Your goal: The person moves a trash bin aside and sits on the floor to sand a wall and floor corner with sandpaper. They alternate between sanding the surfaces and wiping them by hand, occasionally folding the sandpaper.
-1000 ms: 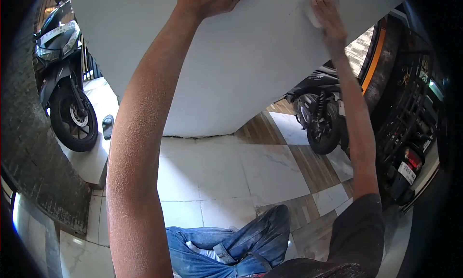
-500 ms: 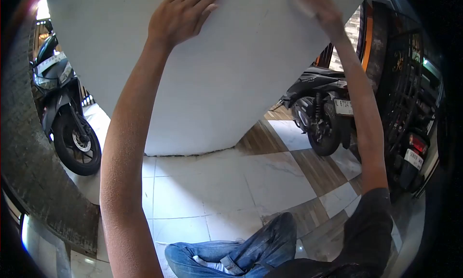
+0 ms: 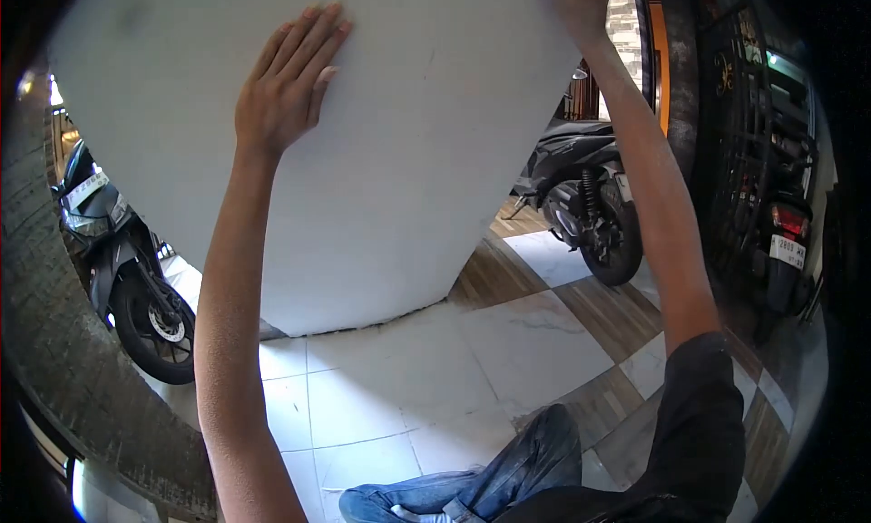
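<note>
A wide white surface like a pillar or wall [image 3: 390,187] stands close in front of me and meets the tiled floor at a dark, uneven joint. My left hand [image 3: 288,86] lies flat against it at the upper left, fingers spread and holding nothing. At the upper right, my right hand [image 3: 581,4] is near the edge of the same surface, blurred and partly cut off by the frame's top. Its fingers cannot be made out, nor whatever they may hold.
A motorcycle [image 3: 132,269] stands at the left, a second motorcycle [image 3: 590,196] behind my right forearm, and a third [image 3: 787,242] at the far right by a dark metal gate [image 3: 726,97]. My crossed legs in jeans [image 3: 535,450] rest on the floor tiles [image 3: 363,387].
The view has shifted and tilted. My left hand appears lower and further left, with its fingers now fully in view. My right hand appears higher, closer to the top edge.
</note>
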The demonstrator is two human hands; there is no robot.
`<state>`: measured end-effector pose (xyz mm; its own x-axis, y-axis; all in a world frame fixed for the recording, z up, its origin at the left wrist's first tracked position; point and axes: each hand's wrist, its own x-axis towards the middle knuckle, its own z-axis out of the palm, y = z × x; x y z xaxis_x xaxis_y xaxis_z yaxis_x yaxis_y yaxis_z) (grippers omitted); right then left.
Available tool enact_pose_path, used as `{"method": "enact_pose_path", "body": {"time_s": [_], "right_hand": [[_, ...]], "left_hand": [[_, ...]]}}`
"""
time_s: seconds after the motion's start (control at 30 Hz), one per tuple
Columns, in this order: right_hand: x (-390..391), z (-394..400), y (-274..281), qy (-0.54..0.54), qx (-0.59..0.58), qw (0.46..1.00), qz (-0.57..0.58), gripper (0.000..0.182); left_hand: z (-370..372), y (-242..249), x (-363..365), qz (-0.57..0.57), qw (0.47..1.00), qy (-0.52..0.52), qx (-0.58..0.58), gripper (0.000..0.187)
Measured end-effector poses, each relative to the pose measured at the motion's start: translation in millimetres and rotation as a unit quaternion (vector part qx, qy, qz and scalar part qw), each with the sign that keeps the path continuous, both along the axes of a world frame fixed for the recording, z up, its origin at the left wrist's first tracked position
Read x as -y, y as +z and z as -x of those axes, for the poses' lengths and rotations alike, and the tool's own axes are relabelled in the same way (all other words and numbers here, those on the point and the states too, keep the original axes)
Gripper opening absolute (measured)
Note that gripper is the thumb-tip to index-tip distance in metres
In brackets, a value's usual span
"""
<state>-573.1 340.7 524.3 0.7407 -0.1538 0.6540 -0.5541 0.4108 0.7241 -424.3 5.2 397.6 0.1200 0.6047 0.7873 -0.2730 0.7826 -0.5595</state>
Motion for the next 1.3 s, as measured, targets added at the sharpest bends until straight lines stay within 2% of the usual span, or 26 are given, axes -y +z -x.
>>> {"method": "enact_pose_path", "body": {"time_s": [0.03, 0.07, 0.13, 0.17, 0.2, 0.23, 0.27, 0.33, 0.37, 0.4, 0.43, 0.47, 0.53, 0.57, 0.6, 0.67, 0.73, 0.77, 0.8, 0.83, 0.93, 1.07, 1.1, 1.17, 1.23, 1.3], "right_hand": [[2.2, -32.5, -19.8, -0.008, 0.093, 0.986, 0.138, 0.034], [4.4, -22.6, -24.7, -0.015, 0.097, 0.985, 0.14, 0.034], [11.7, 4.0, -21.7, 0.202, 0.216, 0.953, -0.071, 0.034], [-1.0, -6.8, -11.9, -0.121, -0.066, 0.988, -0.069, 0.04], [-4.8, -7.4, -13.1, -0.122, -0.059, 0.989, -0.067, 0.04], [-8.1, -8.6, -11.9, 0.091, 0.131, 0.985, -0.065, 0.043], [-11.1, -11.0, -7.8, 0.296, 0.306, 0.903, -0.056, 0.046], [-9.4, -13.0, -3.6, 0.48, 0.447, 0.753, -0.043, 0.049], [-0.2, -11.2, -9.4, 0.233, 0.242, 0.942, -0.001, 0.051], [6.2, -13.7, -19.0, -0.047, 0.008, 0.998, 0.049, 0.053], [-0.4, -20.1, -28.0, 0.08, 0.251, 0.964, 0.035, 0.054], [8.9, -19.8, -29.5, 0.081, 0.254, 0.963, 0.038, 0.054], [33.4, -13.0, -24.2, 0.093, 0.129, 0.964, 0.212, 0.054], [30.7, 19.6, -15.9, -0.016, -0.068, 0.972, 0.222, 0.051], [18.3, 10.2, -20.7, -0.012, -0.067, 0.971, 0.228, 0.051], [-6.8, -23.7, -30.1, 0.073, 0.286, 0.95, 0.102, 0.049], [-7.4, -39.2, -32.6, 0.226, 0.497, 0.821, 0.166, 0.049], [-2.1, -32.7, -36.1, 0.117, 0.27, 0.946, 0.134, 0.047], [1.3, -29.4, -33.8, 0.004, 0.015, 0.996, 0.088, 0.046], [-16.6, -30.3, -43.1, -0.065, 0.12, 0.99, 0.027, 0.04], [-31.9, -28.1, -22.8, 0.19, 0.362, 0.905, 0.117, 0.04], [-37.9, 21.8, -5.9, 0.114, 0.225, 0.957, -0.144, 0.042], [-10.8, -83.6, -40.8, 0.364, 0.509, 0.78, -0.019, 0.043], [-27.4, 0.3, -20.5, 0.186, 0.331, 0.922, 0.076, 0.043], [-36.0, 14.9, -17.1, 0.041, 0.244, 0.957, 0.152, 0.043], [-51.2, 2.2, -17.3, 0.283, 0.369, 0.88, -0.097, 0.044]], "left_hand": [[1.6, 1.8, -1.4, 0.003, 1.0, -0.006, -0.001, 0.041], [3.5, -0.3, -0.8, 0.001, 1.0, -0.006, -0.004, 0.041], [1.9, 3.5, 0.7, -0.001, 1.0, -0.005, -0.021, 0.041], [0.2, 3.9, 1.1, 0.0, 1.0, -0.002, -0.016, 0.041], [0.7, 0.1, 1.2, 0.003, 1.0, 0.0, -0.002, 0.042], [1.1, -2.3, 0.7, 0.004, 1.0, -0.003, 0.004, 0.042], [1.1, -2.3, 0.0, 0.001, 1.0, -0.001, 0.001, 0.042], [1.0, 0.0, -2.2, 0.001, 1.0, 0.002, -0.012, 0.042], [1.3, -0.8, -1.6, 0.002, 1.0, -0.001, -0.009, 0.042], [-0.4, -0.6, -1.0, 0.004, 1.0, -0.003, -0.003, 0.042], [-1.9, 0.6, 0.0, 0.008, 1.0, 0.001, -0.002, 0.042], [-2.0, 0.1, -0.3, 0.005, 1.0, -0.003, 0.0, 0.042], [1.4, -2.9, -4.0, -0.004, 1.0, -0.016, 0.0, 0.042], [1.0, -2.5, -3.8, -0.007, 1.0, -0.008, 0.001, 0.042], [-1.3, -0.2, -1.7, -0.006, 1.0, 0.006, 0.003, 0.042], [-3.5, 0.1, 0.4, -0.004, 1.0, 0.009, 0.001, 0.042], [1.4, -2.8, -2.9, -0.006, 1.0, -0.007, 0.001, 0.042], [1.2, -3.6, -2.4, -0.008, 1.0, -0.001, 0.003, 0.041], [0.0, -1.2, -0.8, -0.008, 1.0, 0.009, -0.002, 0.041], [-0.7, 1.2, 0.8, -0.009, 1.0, 0.012, -0.004, 0.041], [0.5, -2.1, -0.3, 0.006, 1.0, -0.023, 0.0, 0.041], [-0.4, 2.7, 2.3, -0.003, 1.0, 0.0, -0.012, 0.041], [1.0, 0.5, 2.2, 0.003, 1.0, -0.005, -0.002, 0.041], [1.0, 0.2, 3.4, 0.005, 1.0, -0.005, 0.002, 0.041], [2.0, -0.1, -1.2, 0.004, 1.0, -0.005, -0.006, 0.04], [-0.7, 0.4, 0.4, -0.001, 1.0, -0.003, 0.005, 0.04]]}}
